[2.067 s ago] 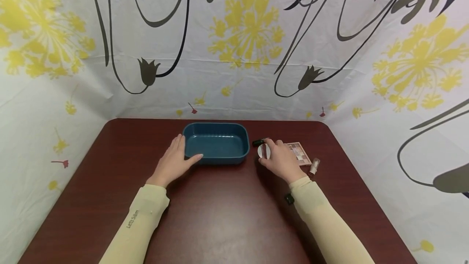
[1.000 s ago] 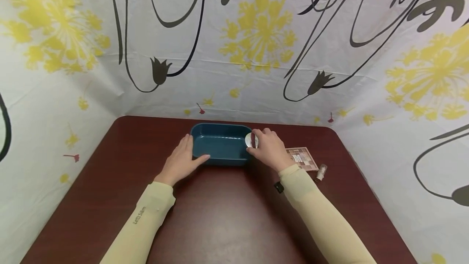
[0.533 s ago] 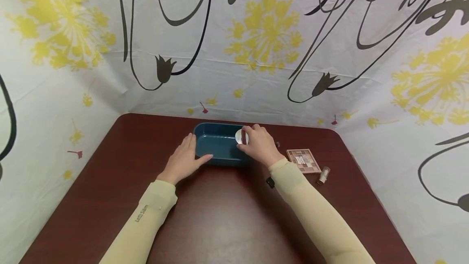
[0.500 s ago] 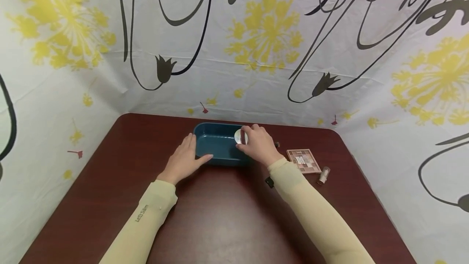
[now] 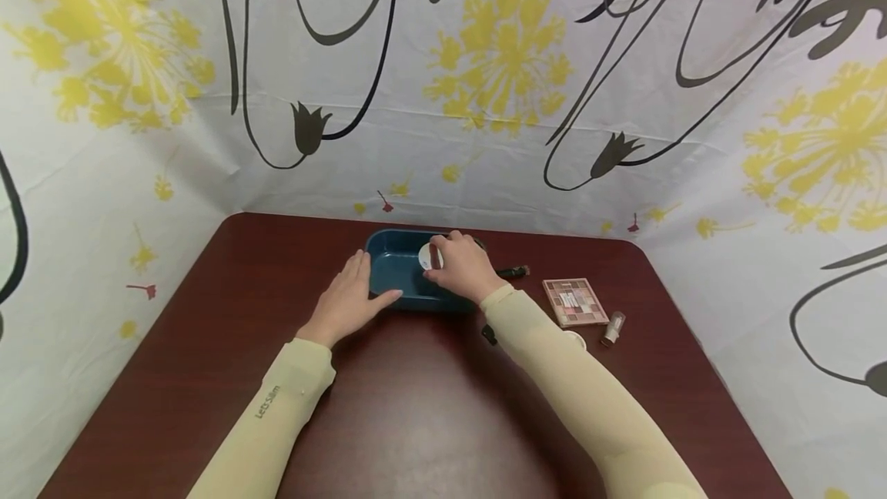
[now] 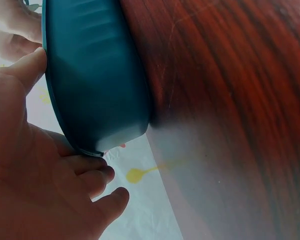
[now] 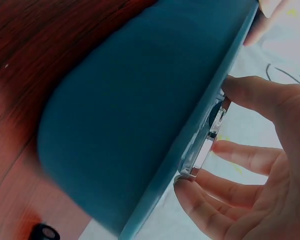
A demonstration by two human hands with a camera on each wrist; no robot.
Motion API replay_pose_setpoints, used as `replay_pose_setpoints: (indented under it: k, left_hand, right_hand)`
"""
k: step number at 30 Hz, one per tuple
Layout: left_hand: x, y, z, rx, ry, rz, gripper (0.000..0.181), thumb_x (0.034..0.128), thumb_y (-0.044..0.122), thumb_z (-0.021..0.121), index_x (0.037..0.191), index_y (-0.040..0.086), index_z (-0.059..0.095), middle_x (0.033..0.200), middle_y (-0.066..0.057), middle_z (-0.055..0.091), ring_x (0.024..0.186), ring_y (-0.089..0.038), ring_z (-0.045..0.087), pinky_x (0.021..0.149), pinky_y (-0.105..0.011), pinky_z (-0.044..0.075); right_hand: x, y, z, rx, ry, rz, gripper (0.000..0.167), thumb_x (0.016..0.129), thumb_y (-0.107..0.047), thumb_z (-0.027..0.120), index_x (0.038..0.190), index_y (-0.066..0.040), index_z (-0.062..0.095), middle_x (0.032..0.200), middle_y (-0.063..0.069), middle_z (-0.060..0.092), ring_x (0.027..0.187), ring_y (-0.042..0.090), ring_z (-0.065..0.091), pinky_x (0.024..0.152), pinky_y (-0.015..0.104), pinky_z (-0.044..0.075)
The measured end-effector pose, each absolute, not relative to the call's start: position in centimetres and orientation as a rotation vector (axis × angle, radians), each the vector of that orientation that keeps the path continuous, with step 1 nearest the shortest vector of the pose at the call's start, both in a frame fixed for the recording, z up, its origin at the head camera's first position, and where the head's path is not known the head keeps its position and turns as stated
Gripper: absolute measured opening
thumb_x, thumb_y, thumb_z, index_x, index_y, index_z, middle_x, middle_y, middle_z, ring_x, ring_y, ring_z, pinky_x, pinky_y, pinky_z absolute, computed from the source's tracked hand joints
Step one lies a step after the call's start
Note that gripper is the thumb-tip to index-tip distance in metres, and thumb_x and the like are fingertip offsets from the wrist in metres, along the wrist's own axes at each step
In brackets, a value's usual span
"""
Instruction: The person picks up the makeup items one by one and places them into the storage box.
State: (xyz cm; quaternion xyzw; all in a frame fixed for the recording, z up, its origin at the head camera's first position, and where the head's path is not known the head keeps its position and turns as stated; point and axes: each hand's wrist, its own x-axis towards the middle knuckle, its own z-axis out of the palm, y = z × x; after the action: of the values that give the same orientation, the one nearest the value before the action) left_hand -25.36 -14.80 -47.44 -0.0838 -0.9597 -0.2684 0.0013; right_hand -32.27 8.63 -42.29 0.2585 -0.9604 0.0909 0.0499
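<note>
A teal rectangular tray (image 5: 423, 304) stands near the back of the table. My left hand (image 5: 341, 300) rests at its left corner, with fingers outstretched along the side and thumb on the near rim; the left wrist view shows the thumb (image 6: 34, 65) touching that rim. Over the tray's right half, my right hand (image 5: 463, 266) pinches a flat round compact (image 5: 425, 256) between thumb and fingers. The right wrist view shows the compact's clear plastic edge (image 7: 204, 152), close to the tray rim and tilted. Part of the compact is hidden by the fingers.
Right of the tray lies a black tube (image 5: 513, 272). Farther right are a flat makeup palette (image 5: 575, 302) and a small clear-capped tube (image 5: 613, 328). A round pale item (image 5: 576, 339) is partly hidden behind the right sleeve. Patterned cloth (image 5: 388, 152) hangs behind the table.
My right hand has carried the compact leftward from beside the palette to over the tray. The black tube and the pale round item have come into sight. The left hand keeps its place on the tray.
</note>
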Motion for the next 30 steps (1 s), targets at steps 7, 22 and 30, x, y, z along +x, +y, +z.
replay_pose_setpoints:
  k: [7,22,30]
  left_hand:
    - [-25.6,-14.8,-47.4,-0.277,-3.034,-0.812,0.111,0.0903,0.076,0.049,0.16,0.0,0.009,0.167,-0.018,0.007,0.153,-0.034,0.011,0.117,-0.055,0.023]
    - [-25.5,-14.9,-47.5,-0.283,-3.051,-0.837,0.11,0.0907,0.076,0.048,0.161,0.001,0.007,0.168,-0.017,0.005,0.153,-0.033,0.007,0.118,-0.054,0.021]
    - [-25.5,-15.0,-47.3,-0.286,-3.059,-0.823,0.108,0.0924,0.073,0.049,0.161,0.001,0.007,0.168,-0.017,0.004,0.153,-0.033,0.007,0.117,-0.056,0.022]
  right_hand:
    - [-32.7,7.3,-43.0,0.857,-2.923,0.269,0.037,0.087,-0.041,0.078,0.111,-0.013,0.068,0.103,0.009,0.059,0.088,0.025,0.056,0.078,0.043,0.054]
    - [-33.9,5.0,-43.6,0.958,-2.962,0.257,0.046,0.087,-0.036,0.079,0.123,-0.009,0.067,0.095,0.006,0.059,0.085,0.023,0.055,0.08,0.039,0.054]
    - [-34.4,4.0,-44.2,1.004,-2.999,0.273,0.038,0.088,-0.028,0.078,0.119,-0.008,0.068,0.091,0.004,0.059,0.082,0.022,0.053,0.077,0.039,0.052]
